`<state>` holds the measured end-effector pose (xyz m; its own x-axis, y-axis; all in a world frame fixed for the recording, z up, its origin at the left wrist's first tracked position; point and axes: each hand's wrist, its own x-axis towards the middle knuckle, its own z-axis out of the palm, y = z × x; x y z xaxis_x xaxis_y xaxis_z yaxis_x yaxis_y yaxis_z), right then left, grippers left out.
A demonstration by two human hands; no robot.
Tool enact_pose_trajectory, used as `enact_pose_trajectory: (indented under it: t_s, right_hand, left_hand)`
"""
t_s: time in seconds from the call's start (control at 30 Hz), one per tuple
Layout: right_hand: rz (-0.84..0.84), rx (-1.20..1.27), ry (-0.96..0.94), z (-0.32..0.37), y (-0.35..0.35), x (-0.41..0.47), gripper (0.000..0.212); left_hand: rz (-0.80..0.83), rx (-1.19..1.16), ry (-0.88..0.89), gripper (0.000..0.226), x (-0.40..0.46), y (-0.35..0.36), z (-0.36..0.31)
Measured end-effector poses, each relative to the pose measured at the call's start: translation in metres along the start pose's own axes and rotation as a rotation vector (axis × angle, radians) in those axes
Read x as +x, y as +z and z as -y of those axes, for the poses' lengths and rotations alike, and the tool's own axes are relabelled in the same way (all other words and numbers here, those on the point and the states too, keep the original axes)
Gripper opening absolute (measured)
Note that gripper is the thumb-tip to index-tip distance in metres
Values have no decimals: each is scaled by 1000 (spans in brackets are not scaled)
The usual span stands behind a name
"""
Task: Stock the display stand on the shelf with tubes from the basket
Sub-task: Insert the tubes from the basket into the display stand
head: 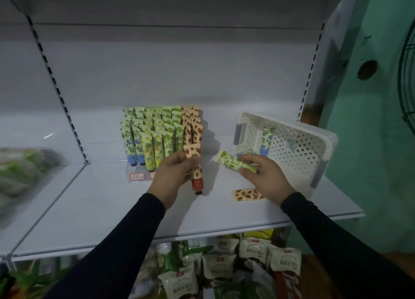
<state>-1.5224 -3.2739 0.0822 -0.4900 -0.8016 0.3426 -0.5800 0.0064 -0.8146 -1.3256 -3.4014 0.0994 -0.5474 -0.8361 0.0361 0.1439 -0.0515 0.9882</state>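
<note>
A clear display stand (pixel 137 174) on the white shelf (pixel 112 209) holds several upright tubes in green, yellow and strawberry prints. My left hand (pixel 170 175) grips a strawberry-print tube (pixel 195 170) upright, cap down, in front of the stand's right end. My right hand (pixel 265 175) holds a green-print tube (pixel 233 161) lying sideways, between the stand and the white perforated basket (pixel 298 148). Inside the basket a blue-flower tube (pixel 267 141) leans on the wall. Another strawberry-print tube (pixel 244 195) lies flat on the shelf under my right wrist.
The basket stands tilted at the shelf's right end, near the upright post. Packaged goods (pixel 224 267) fill the lower shelf. Blurred bagged items (pixel 20 175) sit on the neighbouring shelf at left. A green wall and a fan guard (pixel 406 92) are at right.
</note>
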Motion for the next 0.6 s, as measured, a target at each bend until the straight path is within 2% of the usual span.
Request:
enact_pose_trajectory:
  t_s: [0.07, 0.17, 0.3, 0.4, 0.5, 0.6]
  right_hand:
    - [13, 199, 39, 13, 7, -1, 25]
    - [38, 399, 101, 29, 25, -5, 22]
    - [108, 313, 114, 38, 48, -11, 27]
    - [96, 261, 114, 39, 50, -13, 29]
    - [168, 200, 103, 39, 51, -14, 36]
    - [246, 139, 85, 36, 40, -13, 33]
  left_hand:
    - [-13, -185, -43, 9, 0, 2, 3]
    - [-20, -266, -42, 15, -3, 13, 11]
    - [-15, -449, -120, 39, -5, 25, 15]
    - [15, -397, -116, 47, -5, 27, 15]
    - [-47, -189, -87, 31, -7, 28, 21]
    - [-49, -193, -92, 27, -9, 22, 24]
